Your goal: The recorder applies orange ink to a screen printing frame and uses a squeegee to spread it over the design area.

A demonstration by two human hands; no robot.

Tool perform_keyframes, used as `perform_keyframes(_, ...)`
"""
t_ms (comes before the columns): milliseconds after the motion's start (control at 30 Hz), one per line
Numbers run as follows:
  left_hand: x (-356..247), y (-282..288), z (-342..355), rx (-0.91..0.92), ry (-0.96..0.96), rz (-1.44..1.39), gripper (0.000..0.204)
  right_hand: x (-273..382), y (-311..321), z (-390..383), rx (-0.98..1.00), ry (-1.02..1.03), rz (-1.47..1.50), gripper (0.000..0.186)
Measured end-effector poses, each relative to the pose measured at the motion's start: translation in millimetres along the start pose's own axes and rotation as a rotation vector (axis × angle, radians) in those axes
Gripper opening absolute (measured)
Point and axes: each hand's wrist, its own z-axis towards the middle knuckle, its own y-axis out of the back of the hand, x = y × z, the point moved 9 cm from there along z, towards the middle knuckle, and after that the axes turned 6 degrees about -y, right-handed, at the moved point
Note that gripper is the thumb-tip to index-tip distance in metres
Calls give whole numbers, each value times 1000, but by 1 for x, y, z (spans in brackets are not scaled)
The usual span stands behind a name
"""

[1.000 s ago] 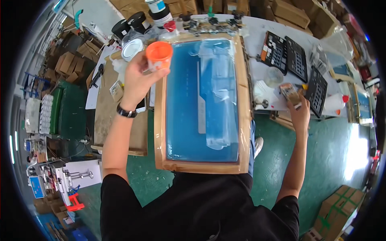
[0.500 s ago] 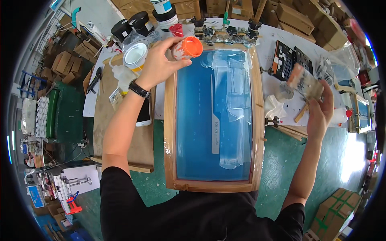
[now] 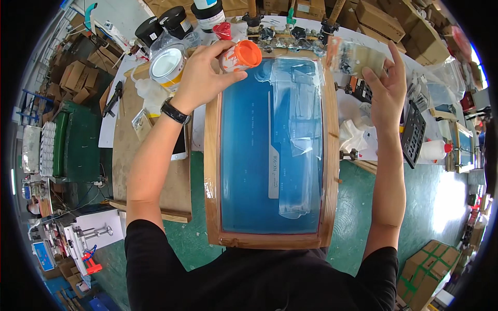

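Observation:
My left hand (image 3: 203,78), a dark watch on its wrist, grips a small cup (image 3: 239,57) smeared with orange, its orange mouth tipped toward the right. The cup hovers over the far left part of a wood-framed printing screen (image 3: 211,171) with blue mesh (image 3: 241,207). Clear film strips (image 3: 303,98) cover the mesh's right side. In my right hand (image 3: 388,96) is a flat, translucent scraper (image 3: 358,58), blurred by motion, with orange smears on its far left end. It is held up near the screen's far right corner, apart from the cup.
A white tub (image 3: 167,65), black jars (image 3: 176,22) and a red cup (image 3: 222,31) stand at the far left. Clamps (image 3: 298,35) line the screen's far edge. At right are black panels (image 3: 412,136), a crumpled white cloth (image 3: 353,136) and a red-capped bottle (image 3: 434,150).
My right hand has moved left and away from me, bringing the scraper toward the screen's far right corner. My left hand still holds the cup at nearly the same spot.

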Motion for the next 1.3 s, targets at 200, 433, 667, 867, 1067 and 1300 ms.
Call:
perform_keyframes(200,-9,-4,6,8,-55,75,61,-7,-44,9,198,-25,0,46)
perform_keyframes(433,-16,1,12,10,-109,177,61,-7,-81,13,270,-16,-31,28)
perform_keyframes(667,-11,3,10,-31,-91,145,60,-23,-90,16,285,-179,288,28)
perform_keyframes(867,-15,-1,12,29,-136,219,57,-14,-100,12,286,-45,79,32)
perform_keyframes(1067,-22,2,13,21,-202,277,54,-10,-110,5,269,48,-116,33)
perform_keyframes(1300,-13,1,17,73,-144,257,55,-10,-110,3,242,80,-89,36)
